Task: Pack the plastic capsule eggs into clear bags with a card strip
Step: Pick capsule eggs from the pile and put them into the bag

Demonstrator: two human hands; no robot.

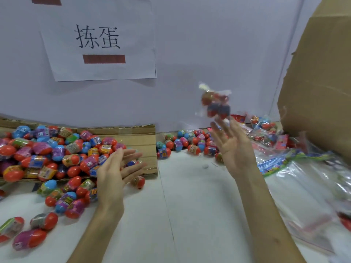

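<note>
A filled clear bag of capsule eggs is in the air, blurred, just above the fingertips of my right hand. That hand is raised with fingers spread and touches nothing that I can see. My left hand hovers with straight fingers over the edge of a big heap of red, blue and purple capsule eggs. Some of those eggs lie on a flattened cardboard sheet; others lie loose on the white table. A second cluster of eggs sits by the wall.
Clear empty bags and colourful card strips lie at the right. Packed bags pile up behind them, beside a tall cardboard box. A paper sign hangs on the wall.
</note>
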